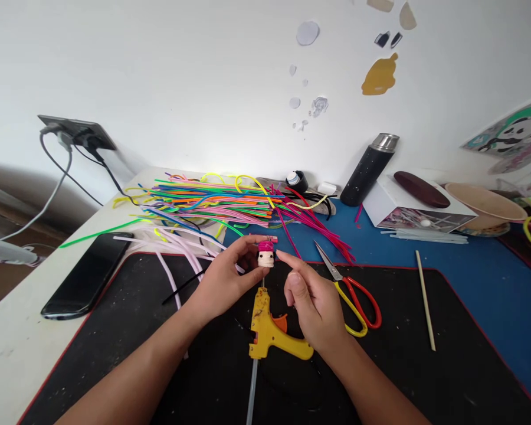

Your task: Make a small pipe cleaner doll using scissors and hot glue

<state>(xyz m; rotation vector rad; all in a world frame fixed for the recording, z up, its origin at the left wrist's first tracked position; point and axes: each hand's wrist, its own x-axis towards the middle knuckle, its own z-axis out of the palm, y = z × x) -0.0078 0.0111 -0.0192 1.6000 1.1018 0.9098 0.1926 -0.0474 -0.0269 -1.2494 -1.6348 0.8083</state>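
Observation:
My left hand (pixel 223 277) grips a small doll head (pixel 266 255) between thumb and fingers. The head has a cream face with two dark eyes, a magenta top and black bits at its sides. My right hand (pixel 314 301) reaches its index finger to the head's right side, its other fingers curled and the thumb bent in; nothing shows in it. Below the head lies a yellow glue gun (pixel 262 321) with an orange trigger and a clear glue stick (pixel 252 389) in its rear. Its nozzle is partly hidden by the head and my left thumb.
Scissors (pixel 349 295) with red and yellow handles lie right of my right hand on the black mat (pixel 393 366). A wooden stick (pixel 425 301) is farther right. Pipe cleaners (pixel 212 198) are piled behind. A phone (pixel 88 274) lies left; a black flask (pixel 367 171) leans at the back.

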